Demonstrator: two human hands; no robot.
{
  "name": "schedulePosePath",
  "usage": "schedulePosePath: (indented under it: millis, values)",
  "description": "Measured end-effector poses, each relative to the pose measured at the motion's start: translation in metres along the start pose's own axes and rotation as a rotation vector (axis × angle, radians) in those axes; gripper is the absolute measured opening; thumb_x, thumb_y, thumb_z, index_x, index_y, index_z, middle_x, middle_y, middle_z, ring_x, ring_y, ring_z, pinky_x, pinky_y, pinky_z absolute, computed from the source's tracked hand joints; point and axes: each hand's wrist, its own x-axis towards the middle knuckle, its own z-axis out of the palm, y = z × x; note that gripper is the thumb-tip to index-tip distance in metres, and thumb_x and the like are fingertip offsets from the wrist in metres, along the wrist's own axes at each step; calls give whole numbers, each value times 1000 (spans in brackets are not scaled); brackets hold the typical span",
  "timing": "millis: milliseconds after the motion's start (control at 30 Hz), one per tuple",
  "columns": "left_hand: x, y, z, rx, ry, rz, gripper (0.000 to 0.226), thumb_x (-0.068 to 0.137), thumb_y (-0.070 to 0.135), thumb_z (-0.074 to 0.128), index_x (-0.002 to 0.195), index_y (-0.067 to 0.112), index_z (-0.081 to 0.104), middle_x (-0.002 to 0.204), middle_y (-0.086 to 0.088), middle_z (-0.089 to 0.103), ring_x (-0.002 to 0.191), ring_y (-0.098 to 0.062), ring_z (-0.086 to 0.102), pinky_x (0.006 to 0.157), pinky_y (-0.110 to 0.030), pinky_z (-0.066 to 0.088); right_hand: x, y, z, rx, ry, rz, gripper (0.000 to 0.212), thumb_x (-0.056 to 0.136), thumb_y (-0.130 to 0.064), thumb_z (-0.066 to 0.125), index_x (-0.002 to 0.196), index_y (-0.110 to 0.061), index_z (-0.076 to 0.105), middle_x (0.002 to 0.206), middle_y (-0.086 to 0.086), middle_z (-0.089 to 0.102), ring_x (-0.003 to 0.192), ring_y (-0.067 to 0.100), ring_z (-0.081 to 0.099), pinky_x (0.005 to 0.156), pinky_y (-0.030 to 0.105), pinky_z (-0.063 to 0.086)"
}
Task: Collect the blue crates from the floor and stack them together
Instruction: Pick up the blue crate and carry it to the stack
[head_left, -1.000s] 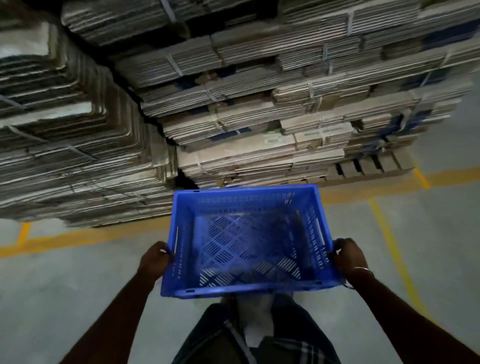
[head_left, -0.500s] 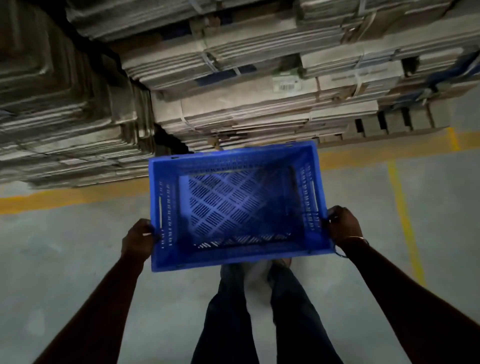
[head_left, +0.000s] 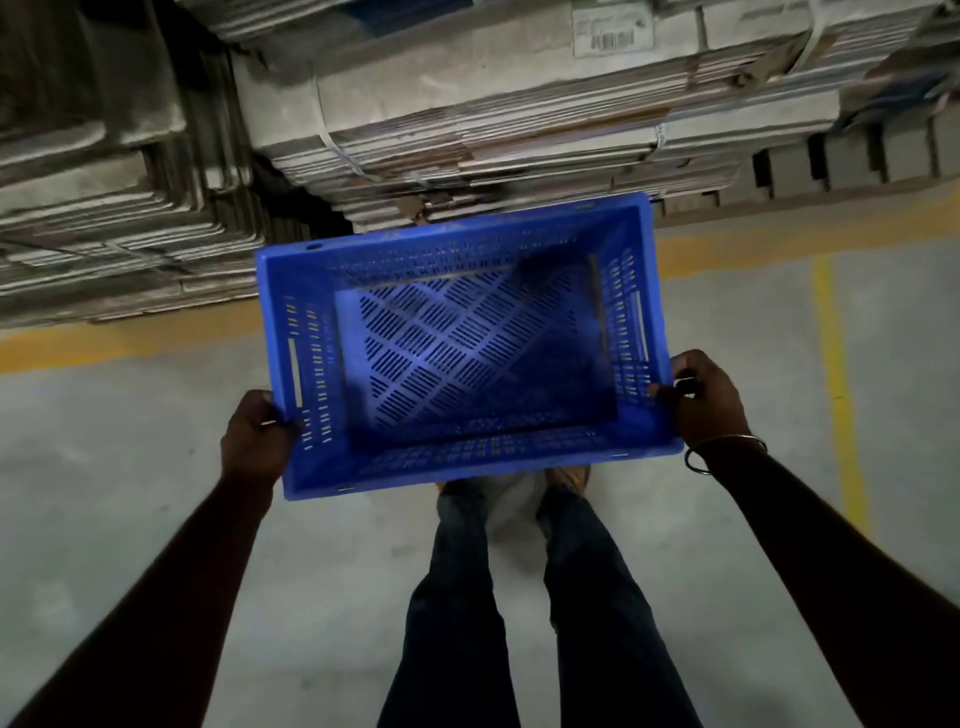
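Note:
An empty blue plastic crate (head_left: 467, 358) with slotted walls and a perforated floor hangs in front of me, above the concrete floor and my feet. My left hand (head_left: 254, 441) grips its left rim near the close corner. On the opposite side my right hand (head_left: 704, 400), a thin bangle on its wrist, grips the right rim. The crate is roughly level, its open top facing me. No other blue crate shows in the head view.
Strapped bundles of flattened cardboard (head_left: 493, 114) are stacked high just beyond the crate, on a wooden pallet (head_left: 841, 166) at the right. More cardboard stacks (head_left: 104, 197) stand at the left. Yellow floor lines (head_left: 836, 384) run across and along the grey floor.
The crate stays held in both hands. The cardboard stacks have come closer and the view has tilted further down, showing my legs below the crate.

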Motion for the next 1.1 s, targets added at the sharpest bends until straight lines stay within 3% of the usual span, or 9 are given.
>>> schedulePosePath:
  millis: [100, 267, 400, 533, 600, 700, 833, 933, 1100]
  values:
    - [10, -13, -6, -5, -9, 5, 33, 58, 23, 72, 88, 33, 62, 96, -9, 68, 89, -28, 65, 89, -65, 52, 0, 7, 7, 0, -18, 23, 26, 69, -12, 74, 75, -19, 49, 79, 10, 64, 71, 24, 58, 69, 48, 50]
    - [1, 10, -4, 27, 23, -4, 28, 58, 21, 70, 82, 31, 62, 89, -9, 68, 80, -26, 63, 84, -58, 53, -8, 3, 14, -15, 31, 26, 25, 73, -8, 72, 76, -16, 49, 71, -4, 59, 70, 21, 55, 63, 34, 43]
    - [3, 3, 2, 43, 32, 17, 29, 62, 24, 67, 89, 34, 61, 97, -8, 71, 94, -37, 69, 85, -60, 56, -6, 1, 13, -57, 71, 16, 23, 73, -11, 73, 79, -13, 50, 78, 6, 65, 73, 26, 59, 68, 39, 47]
    - [-13, 12, 9, 86, 111, 41, 29, 71, 17, 67, 91, 38, 60, 98, -2, 71, 91, -30, 69, 85, -52, 57, -6, -2, 16, -54, 112, 38, 23, 72, -13, 74, 78, -13, 51, 78, 7, 66, 76, 29, 61, 71, 42, 50]
    - [-14, 14, 10, 98, 119, 36, 31, 76, 11, 69, 93, 35, 60, 97, -1, 70, 91, -29, 69, 86, -49, 57, -11, -1, 22, -46, 134, 18, 21, 75, -14, 72, 79, -15, 51, 77, 6, 64, 76, 30, 60, 69, 39, 48]
    - [-12, 13, 9, 116, 113, 32, 28, 72, 20, 67, 90, 39, 60, 96, -1, 71, 93, -30, 70, 86, -51, 57, -15, 1, 24, -56, 149, -14, 18, 79, -15, 70, 81, -15, 52, 78, 5, 62, 76, 27, 57, 66, 31, 40]
    - [-19, 15, 15, 259, 150, 93, 31, 83, 14, 67, 110, 26, 56, 106, -7, 71, 99, -34, 67, 86, -43, 54, -14, 4, 26, -19, 151, -12, 18, 79, -17, 71, 82, -15, 53, 84, 9, 66, 77, 27, 59, 64, 30, 42]
    - [-29, 15, 23, 384, 145, 154, 44, 82, 11, 69, 123, 11, 51, 118, -22, 66, 107, -44, 61, 87, -47, 48, -12, 8, 25, -18, 143, -10, 16, 79, -19, 72, 85, -15, 57, 84, 8, 67, 78, 26, 60, 66, 32, 44]
    - [-67, 27, 36, 362, 127, 139, 55, 81, 10, 73, 131, 1, 49, 127, -29, 52, 114, -45, 53, 95, -47, 44, -34, 8, 17, -8, 216, -66, 35, 79, -12, 71, 109, -14, 53, 105, 10, 56, 84, 22, 58, 67, 24, 42]
